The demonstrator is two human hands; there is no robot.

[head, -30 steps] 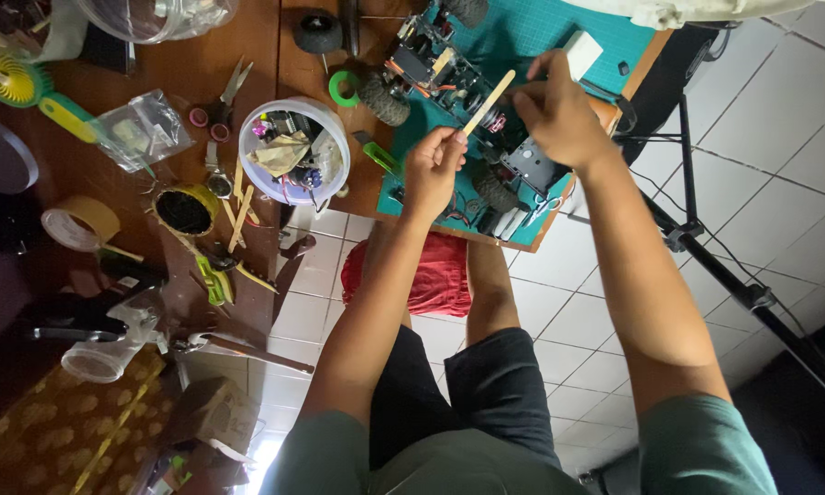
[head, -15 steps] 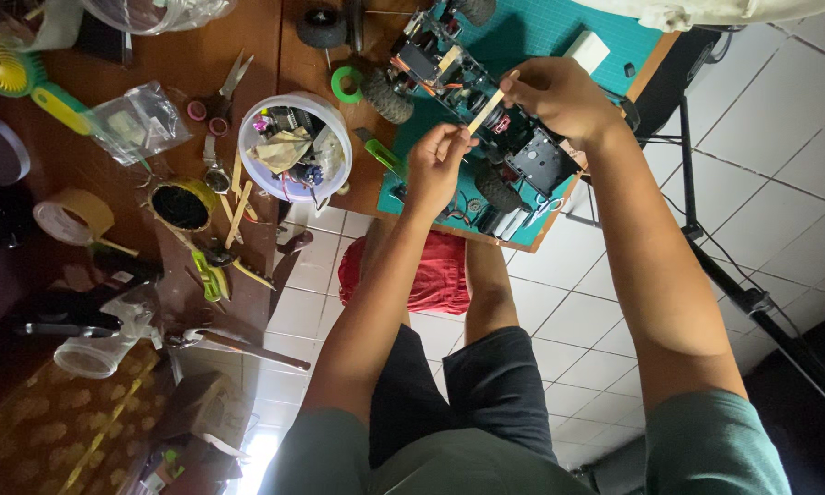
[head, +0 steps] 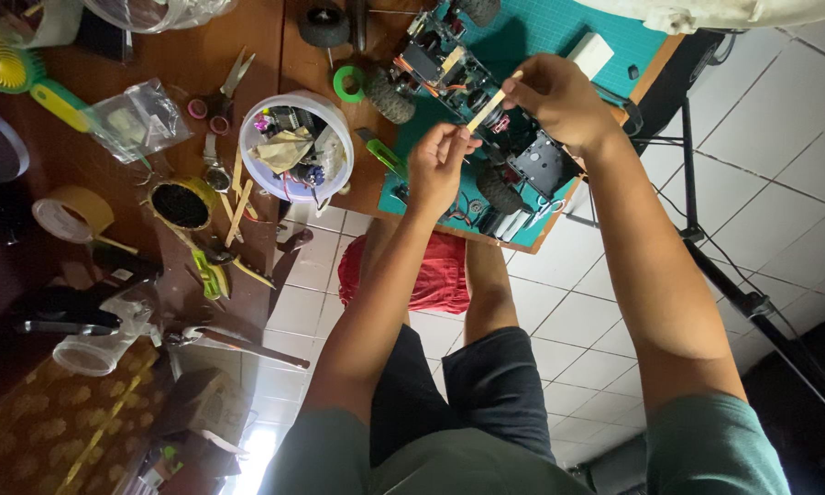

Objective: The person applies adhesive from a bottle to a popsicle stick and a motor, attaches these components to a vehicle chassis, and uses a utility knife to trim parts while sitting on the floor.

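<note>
We are holding a thin wooden stick between both hands, over the small radio-controlled car chassis that is lying on the green cutting mat. Our left hand is pinching the lower end of the stick between thumb and fingertips, and our right hand is closing around the upper end. Compared with a second ago, the right hand has slid down and left along the stick, so the two hands are now sitting closer together and less of the wood is showing between them; the stick itself is staying tilted at much the same angle above the chassis. We read this as a tightening of our hold on the stick, not a setting down. Well to the left, on the wooden table, a white plastic tub of small parts is standing, with scissors and a tape roll lying untouched.
</note>
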